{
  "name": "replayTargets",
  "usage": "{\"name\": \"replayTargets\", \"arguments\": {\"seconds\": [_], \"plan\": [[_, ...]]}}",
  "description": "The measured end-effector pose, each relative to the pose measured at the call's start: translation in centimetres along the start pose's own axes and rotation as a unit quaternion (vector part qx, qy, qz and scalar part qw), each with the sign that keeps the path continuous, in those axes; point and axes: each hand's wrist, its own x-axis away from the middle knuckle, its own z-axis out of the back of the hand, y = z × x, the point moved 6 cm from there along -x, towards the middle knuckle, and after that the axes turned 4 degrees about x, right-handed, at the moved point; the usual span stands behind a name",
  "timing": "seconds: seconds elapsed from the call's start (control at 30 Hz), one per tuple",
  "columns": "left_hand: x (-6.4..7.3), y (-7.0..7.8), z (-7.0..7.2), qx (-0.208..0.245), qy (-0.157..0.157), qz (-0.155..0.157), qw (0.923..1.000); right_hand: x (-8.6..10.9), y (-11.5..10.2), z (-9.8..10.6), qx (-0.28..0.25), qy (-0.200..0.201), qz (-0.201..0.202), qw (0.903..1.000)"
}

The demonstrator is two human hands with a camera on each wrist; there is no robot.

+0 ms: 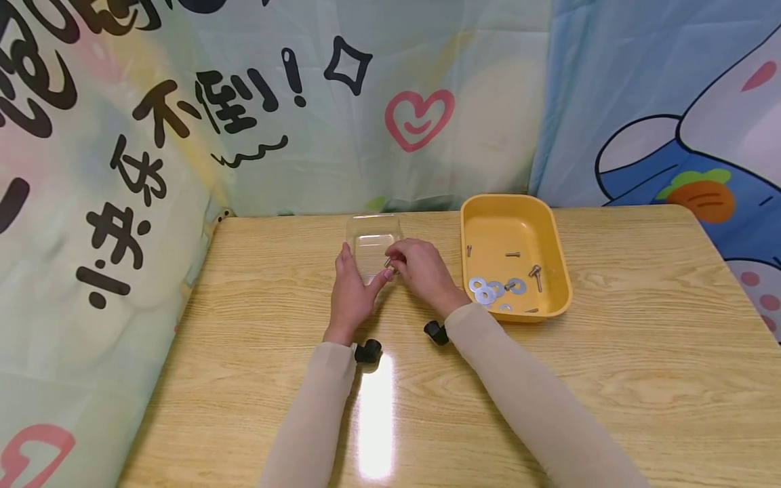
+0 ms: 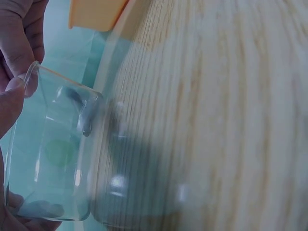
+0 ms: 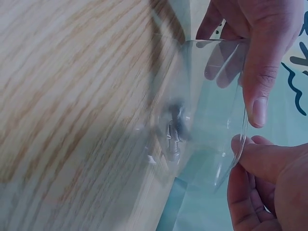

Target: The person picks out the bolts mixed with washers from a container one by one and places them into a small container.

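Observation:
A small clear plastic box (image 1: 373, 237) stands on the wooden table, its walls see-through. My left hand (image 1: 352, 298) grips it from the left, thumb at the near rim and fingers along the side. With bent fingers, my right hand (image 1: 424, 271) pinches the box's near right corner. Metal screws (image 3: 173, 134) show through the clear wall near the box bottom in the right wrist view; their exact number is blurred. In the left wrist view the dark metal pieces (image 2: 86, 113) appear through the plastic. The right fingertips are partly hidden in the head view.
Right of the hands is a yellow tray (image 1: 563, 271), holding several flat washers (image 1: 485, 295) and loose screws (image 1: 537, 274). The wooden table (image 1: 641, 352) extends to both sides. Printed cloth (image 1: 488, 102) hangs behind it and along the left.

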Motion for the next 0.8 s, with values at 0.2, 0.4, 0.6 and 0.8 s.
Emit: {"name": "replayTargets", "arguments": {"seconds": [0.2,0.4,0.6,0.8], "plan": [[0.0,0.0,0.0,0.001,-0.002,0.002,1.0000,0.2,-0.1,0.1,0.002,0.004,0.003,1.0000],[-0.1,-0.1,0.0,0.007,-0.004,0.002,1.0000,0.7,-0.3,0.5,-0.008,0.013,0.005,0.9999],[-0.1,-0.1,-0.1,0.007,-0.006,0.004,1.0000,1.3,-0.6,1.5,-0.018,0.023,0.011,0.9995],[-0.1,-0.1,-0.2,0.008,-0.007,0.007,0.9999,1.9,-0.3,2.6,-0.023,0.027,0.004,0.9994]]}}
